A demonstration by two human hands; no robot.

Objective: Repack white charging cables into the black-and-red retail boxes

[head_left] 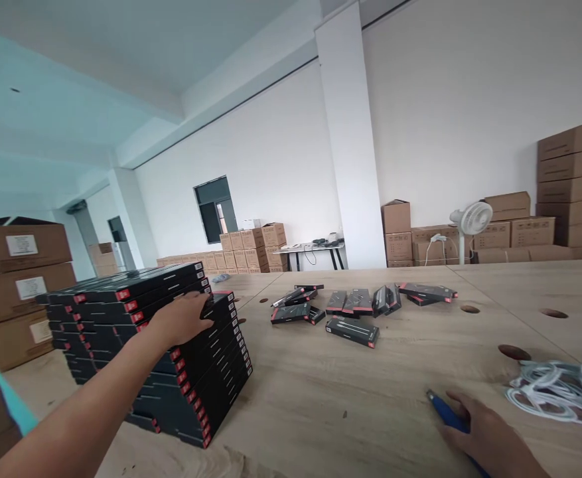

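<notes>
My left hand (184,320) reaches over a tall stack of flat black boxes with red corners (216,372) on the left of the table. Its fingers and thumb are apart and lie on top of the lower, nearer part of the stack. Behind and left of it, the boxes (164,275) rise a little higher. At the lower right, my right hand (487,435) is closed around a slim blue utility knife (447,410), whose grey tip points away from me to the left. The palm hides part of its handle.
Several loose black boxes (353,330) lie scattered mid-table. Coiled white cables (564,392) sit at the right, near round holes in the wooden tabletop (330,418). Cartons (22,279) stand at the left, more along the far wall. A white fan (472,219) stands beyond the table.
</notes>
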